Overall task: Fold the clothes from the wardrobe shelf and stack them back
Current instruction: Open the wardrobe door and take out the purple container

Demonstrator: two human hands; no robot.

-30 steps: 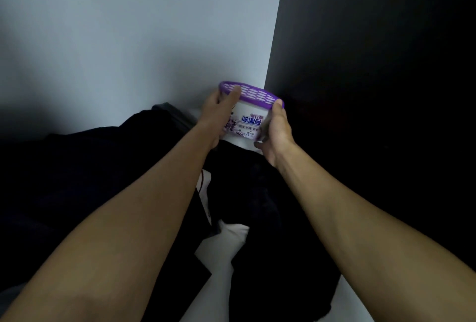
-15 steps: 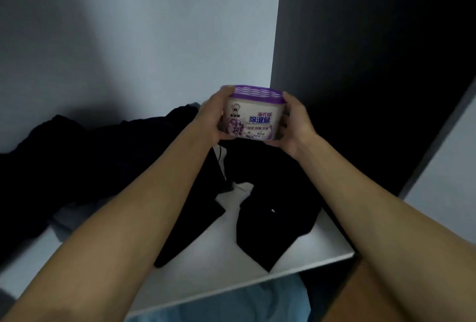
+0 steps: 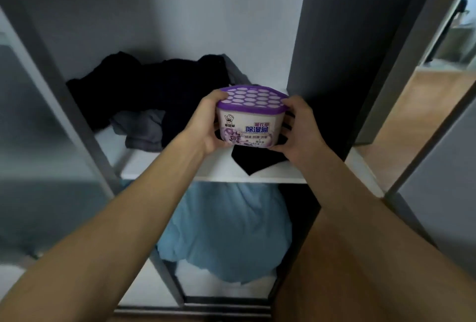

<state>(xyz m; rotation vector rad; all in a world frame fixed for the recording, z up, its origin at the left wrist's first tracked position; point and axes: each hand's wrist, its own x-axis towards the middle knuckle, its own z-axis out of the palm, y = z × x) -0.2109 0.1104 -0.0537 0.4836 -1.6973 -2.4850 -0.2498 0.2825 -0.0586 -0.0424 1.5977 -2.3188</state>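
Both hands, left (image 3: 206,128) and right (image 3: 298,133), grip a tub (image 3: 248,120) by its sides; clothes (image 3: 154,90) lie on the shelf (image 3: 206,169) just behind.

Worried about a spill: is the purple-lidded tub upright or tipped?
Upright, roughly level. On the tub, the purple lid faces up and the label reads horizontally; the left hand and right hand grip its sides.

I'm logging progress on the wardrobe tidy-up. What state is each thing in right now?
Dehumidifier box: upright, purple lid on, held between both hands.
Left hand: grips the box's left side.
Right hand: grips the box's right side.
Black clothes: unfolded, heaped on the shelf.
Grey garment: crumpled, partly under the black clothes.
Blue fabric: bunched below the shelf.
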